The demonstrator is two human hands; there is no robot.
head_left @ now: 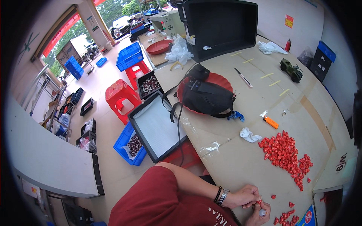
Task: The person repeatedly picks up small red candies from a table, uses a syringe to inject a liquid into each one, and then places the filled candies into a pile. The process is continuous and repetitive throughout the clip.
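Observation:
Near the table's front edge, my left hand (243, 196), with two bracelets at its wrist, is closed in a pinch on a small red piece (258, 202). My right hand (260, 217) is closed just below it, its fingertips meeting the left ones at that piece. A small whitish thing (262, 213) shows at the right fingers; its kind I cannot make out. A single red piece (273, 196) lies beside the hands. Beyond it spreads a large pile of glossy red pieces (281, 150), and a smaller group (285, 218) lies to the right of my right hand.
An orange cutter or lighter-shaped thing (271, 122), a white crumpled tissue (249, 135), a knife (243, 78) and a black bag (209, 100) on a red tray (222, 81) lie farther back. A black bin (226, 30) stands behind. Left of the table is a paper-lined tray (156, 124).

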